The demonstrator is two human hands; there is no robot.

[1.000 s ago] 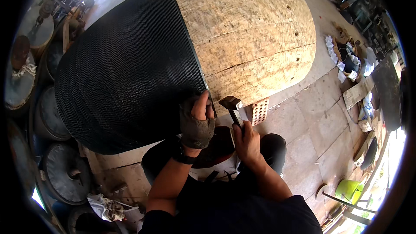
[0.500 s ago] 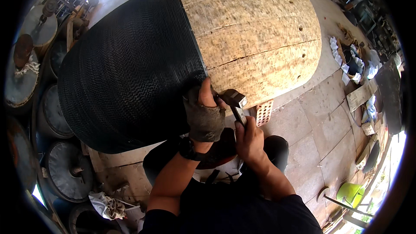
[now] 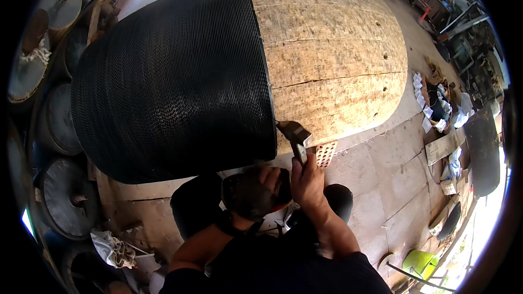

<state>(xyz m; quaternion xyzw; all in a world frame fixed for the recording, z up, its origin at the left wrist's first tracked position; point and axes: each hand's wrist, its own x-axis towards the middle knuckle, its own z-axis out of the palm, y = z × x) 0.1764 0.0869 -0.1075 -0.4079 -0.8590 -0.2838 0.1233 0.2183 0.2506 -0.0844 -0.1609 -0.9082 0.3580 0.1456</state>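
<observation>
A large wooden drum [image 3: 338, 60] lies on its side before me, its left part wrapped in fine-ribbed black material [image 3: 174, 81]. My right hand [image 3: 309, 185] is closed around the short handle of a hammer [image 3: 295, 135]. The hammer's narrow end is close to the right edge of the black wrap; I cannot tell if it touches. Gloved, with fingertips bare, my left hand [image 3: 251, 198] is low between my knees, over a dark container [image 3: 284, 189] with a reddish rim. Shadow and blur hide most of its fingers and anything in them.
Several round, dark-rimmed drums [image 3: 68, 198] stand along the left. A perforated, brick-like block [image 3: 326, 154] sits beneath the drum's right side. Planks [image 3: 445, 147], white bags and scraps lie at the right, with a lime-green bucket [image 3: 420, 264] nearer.
My left hand has left the edge of the black wrap and dropped to the dark container. My right hand still holds the hammer near that edge. The view has shifted slightly.
</observation>
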